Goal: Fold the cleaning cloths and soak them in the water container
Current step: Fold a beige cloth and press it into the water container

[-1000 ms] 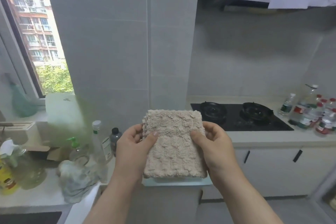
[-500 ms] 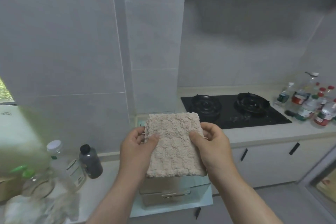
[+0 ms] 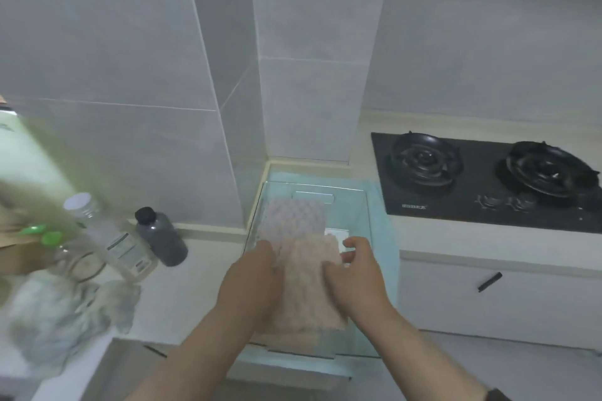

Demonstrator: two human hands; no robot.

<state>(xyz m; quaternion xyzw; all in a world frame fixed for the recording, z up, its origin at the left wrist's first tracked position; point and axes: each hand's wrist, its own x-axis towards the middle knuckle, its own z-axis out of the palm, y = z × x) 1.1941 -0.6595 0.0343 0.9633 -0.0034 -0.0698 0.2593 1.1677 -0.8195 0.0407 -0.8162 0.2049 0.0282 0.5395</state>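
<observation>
Beige, bumpy-textured cloth [image 3: 309, 290], folded rectangular

Left hand [image 3: 254, 277], right hand [image 3: 356, 273] side by side — fingers [image 3: 356, 242] pinching cloth [image 3: 309, 290].

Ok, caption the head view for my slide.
Left hand and right hand hold a folded cloth in the clear container, by a second cloth, beside the stove.

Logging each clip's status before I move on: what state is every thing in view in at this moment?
Container: open, no lid.
Beige cloth: folded, gripped at both side edges, over the container.
Left hand: grips the cloth's left edge.
Right hand: grips its right edge.
Second cloth: lying flat inside the container.
Burners: unlit.
Dark bottle: capped.
</observation>
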